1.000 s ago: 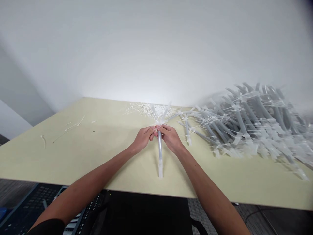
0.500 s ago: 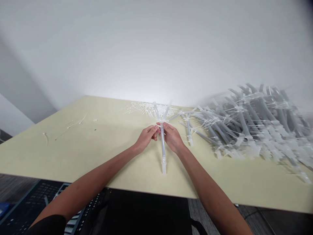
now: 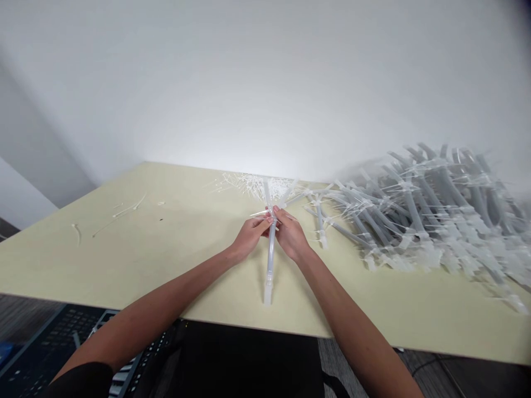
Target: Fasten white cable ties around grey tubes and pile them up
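Note:
A Y-shaped assembly of clear plastic tubing [image 3: 271,251] is held above the table, its long leg toward me and two shorter arms pointing away. My left hand [image 3: 249,235] is closed at the joint from the left, thumb against the tube. From the right, my right hand [image 3: 291,232] pinches the same joint with thumb and fingers. Thin white cable tie tails [image 3: 259,213] stick out around the joint; fingers partly hide what is gripped there. The leg ends in a translucent white fitting [image 3: 267,293].
A large heap of similar tube assemblies [image 3: 431,204] covers the right side of the table [image 3: 186,265]. Loose white cable ties [image 3: 244,183] lie at the back by the wall. A few strips [image 3: 120,214] lie at left. A dark perforated crate [image 3: 50,342] stands below the front edge.
The tube assembly has turned slightly, its near end shifting left and toward me. Both hands stay at the joint with fingers repositioned, and a tie tail now shows more clearly at left.

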Action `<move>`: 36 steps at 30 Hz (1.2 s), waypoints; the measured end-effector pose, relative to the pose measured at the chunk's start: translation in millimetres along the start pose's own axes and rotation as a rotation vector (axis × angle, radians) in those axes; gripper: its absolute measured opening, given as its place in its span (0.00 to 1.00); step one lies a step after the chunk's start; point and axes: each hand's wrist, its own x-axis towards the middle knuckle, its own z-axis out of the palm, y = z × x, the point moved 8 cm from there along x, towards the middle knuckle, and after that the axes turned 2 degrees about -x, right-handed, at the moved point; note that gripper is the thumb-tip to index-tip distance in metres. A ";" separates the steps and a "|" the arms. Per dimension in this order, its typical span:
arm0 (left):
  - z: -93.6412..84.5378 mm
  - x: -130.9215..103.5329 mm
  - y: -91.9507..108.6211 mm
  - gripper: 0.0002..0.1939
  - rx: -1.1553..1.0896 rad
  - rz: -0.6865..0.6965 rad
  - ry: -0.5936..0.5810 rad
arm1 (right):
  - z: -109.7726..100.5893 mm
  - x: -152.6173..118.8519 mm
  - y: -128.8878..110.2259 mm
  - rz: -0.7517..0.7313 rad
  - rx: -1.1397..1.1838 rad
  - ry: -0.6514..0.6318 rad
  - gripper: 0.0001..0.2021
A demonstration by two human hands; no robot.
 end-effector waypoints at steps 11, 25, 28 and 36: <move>0.8 -2.3 -4.4 0.18 -0.033 -0.006 0.000 | -0.7 2.4 3.2 0.057 0.066 0.017 0.15; -16.6 -0.6 -1.3 0.21 0.112 0.005 0.086 | -0.9 -3.5 -6.6 -0.029 0.045 -0.052 0.14; -25.6 -2.0 0.3 0.21 0.269 -0.002 0.156 | 4.1 -6.1 -7.1 0.000 -0.008 -0.138 0.13; -17.2 -12.1 21.2 0.21 0.637 0.108 0.156 | -0.4 -2.6 -4.9 -0.041 -0.120 -0.101 0.10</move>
